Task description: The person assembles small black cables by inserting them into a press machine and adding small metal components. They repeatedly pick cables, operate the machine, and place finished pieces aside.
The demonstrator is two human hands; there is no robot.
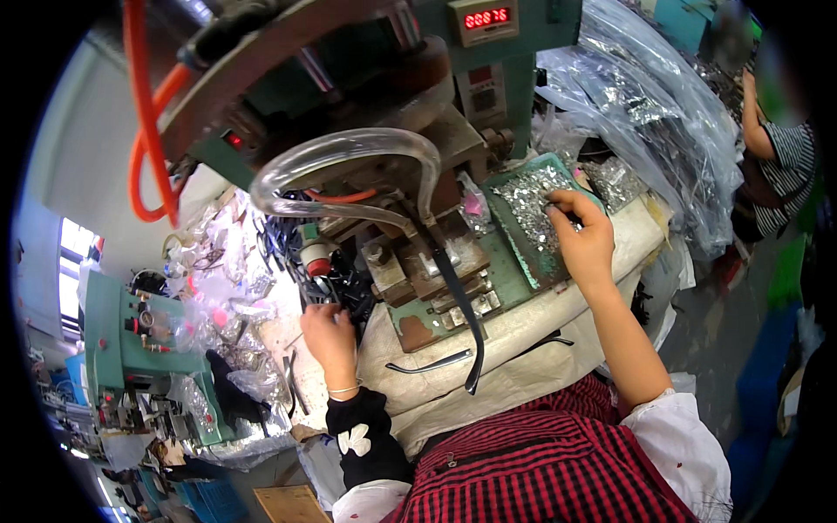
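Observation:
My right hand is over a green tray heaped with small shiny metal pieces. Its thumb and forefinger pinch together at the heap, on what looks like one small metal piece. On the left, my left hand curls at the near edge of a pile of black eyeglass temples; what its fingers hold, if anything, is hidden. Between my hands, a dark eyeglass temple sticks out of the press's metal fixture, its curved tip toward me. Another temple lies on the pale cloth below.
A green press with a red digital counter and a looping clear hose stands ahead. Plastic bags fill the far right, where another person is. More bags and parts clutter the left.

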